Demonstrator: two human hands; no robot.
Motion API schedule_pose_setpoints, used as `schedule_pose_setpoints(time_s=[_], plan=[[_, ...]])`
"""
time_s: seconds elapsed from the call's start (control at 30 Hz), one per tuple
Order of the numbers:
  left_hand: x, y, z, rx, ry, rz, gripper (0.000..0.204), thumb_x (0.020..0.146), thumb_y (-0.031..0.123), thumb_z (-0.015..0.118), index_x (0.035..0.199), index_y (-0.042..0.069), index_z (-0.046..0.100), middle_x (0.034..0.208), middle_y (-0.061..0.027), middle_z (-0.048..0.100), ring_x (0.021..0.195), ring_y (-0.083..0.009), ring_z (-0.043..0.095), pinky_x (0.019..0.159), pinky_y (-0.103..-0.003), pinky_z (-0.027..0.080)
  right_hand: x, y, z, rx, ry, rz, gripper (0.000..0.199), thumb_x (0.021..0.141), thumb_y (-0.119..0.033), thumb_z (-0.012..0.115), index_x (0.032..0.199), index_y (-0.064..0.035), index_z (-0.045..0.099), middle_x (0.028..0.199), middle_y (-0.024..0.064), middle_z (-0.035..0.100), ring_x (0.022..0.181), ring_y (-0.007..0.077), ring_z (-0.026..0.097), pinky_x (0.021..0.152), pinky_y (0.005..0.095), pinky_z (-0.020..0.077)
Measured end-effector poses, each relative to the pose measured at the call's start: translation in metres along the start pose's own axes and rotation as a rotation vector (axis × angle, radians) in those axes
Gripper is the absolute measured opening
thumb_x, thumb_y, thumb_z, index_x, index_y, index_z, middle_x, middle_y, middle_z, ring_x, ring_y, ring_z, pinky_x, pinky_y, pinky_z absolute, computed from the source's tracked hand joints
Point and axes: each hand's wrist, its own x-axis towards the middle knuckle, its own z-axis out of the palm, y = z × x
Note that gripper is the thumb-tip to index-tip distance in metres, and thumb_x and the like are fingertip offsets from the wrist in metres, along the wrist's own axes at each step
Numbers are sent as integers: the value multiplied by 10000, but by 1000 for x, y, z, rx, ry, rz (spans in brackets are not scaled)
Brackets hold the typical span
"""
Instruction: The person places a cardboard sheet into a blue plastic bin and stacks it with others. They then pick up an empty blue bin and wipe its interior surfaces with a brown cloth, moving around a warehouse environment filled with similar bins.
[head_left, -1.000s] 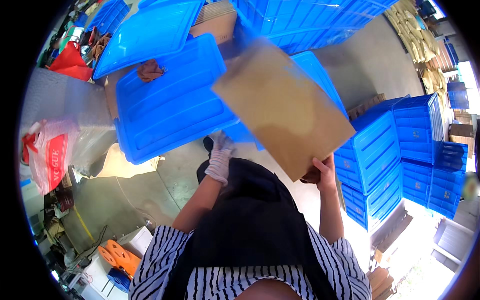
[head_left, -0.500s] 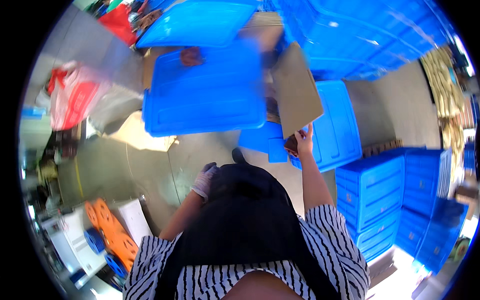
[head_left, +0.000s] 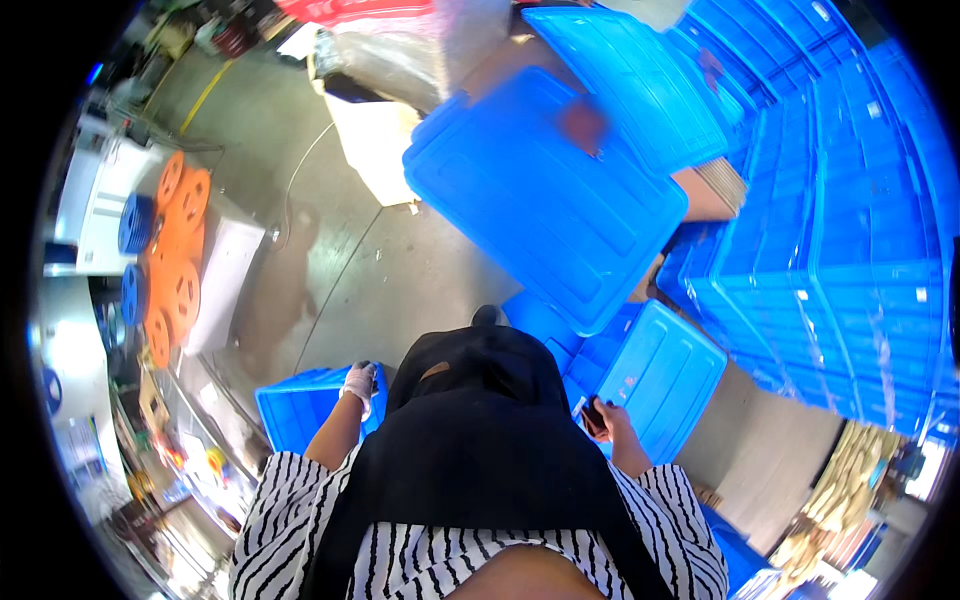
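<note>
My right hand (head_left: 622,432) is closed around a small dark reddish-brown object (head_left: 594,416) whose kind I cannot make out. It is at my right side, just over a blue lidded bin (head_left: 665,375). On my left, my left hand (head_left: 357,388) wears a pale glove with dark fingertips. It hangs over the rim of an open blue bin (head_left: 290,405), fingers loosely bent, with nothing visible in them; whether it touches the rim I cannot tell. Ahead is a large blue lid (head_left: 540,210) with a blurred brownish-red item (head_left: 583,125) on it.
Tall stacks of blue bins (head_left: 830,230) line the right. Another blue lid (head_left: 640,85) leans at the back beside stacked cardboard (head_left: 712,188). Ahead left stands an open carton (head_left: 375,135). Orange spool-like parts (head_left: 175,260) are at the far left. A cable (head_left: 295,185) lies on the floor.
My body and view have turned left, so the surroundings swing clockwise. My right hand has come back nearer my body, away from the upright cardboard. The left hand now hangs over a blue bin.
</note>
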Motion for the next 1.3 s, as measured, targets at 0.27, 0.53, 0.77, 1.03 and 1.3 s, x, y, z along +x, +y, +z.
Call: schedule_pose_setpoints(time_s=[0.27,0.53,0.77,1.03,1.3], plan=[[-39,-178,40,61,72,444,357,884,248,563,1199,81,550,1042,-135,631,914,-244,611,814,-339,473,97,-42,4,-973,-384,187,176,841,-132,533,949,-104,669,785,95,678,633,269,643,563,517,470],[-139,-370,91,262,186,277,365,862,351,563,1144,120,592,935,-152,643,882,-279,620,772,-368,485,52,-115,153,-953,-351,-1123,239,785,-177,634,997,-70,663,892,156,643,821,300,606,736,404,475],[-209,-402,100,-1004,417,-448,367,849,279,553,1160,88,584,847,-86,610,669,-180,560,626,-340,474,-69,-93,275,-560,-805,-815,247,934,-170,526,1121,-17,573,1076,110,605,940,200,598,788,296,496],[-150,-505,78,-776,465,-348,403,839,326,595,1139,59,605,1098,-161,635,1082,-298,573,936,-348,425,-163,45,433,-731,-1021,-600,322,944,-199,506,1223,-38,482,1207,121,539,1086,248,557,907,400,474],[-105,-568,-57,-1471,637,-399,329,907,211,549,1202,68,530,869,-30,565,651,-116,502,582,-271,444,-228,211,603,-937,-1056,-352,385,968,-231,447,1326,-93,411,1322,88,479,1208,255,484,985,442,427]])
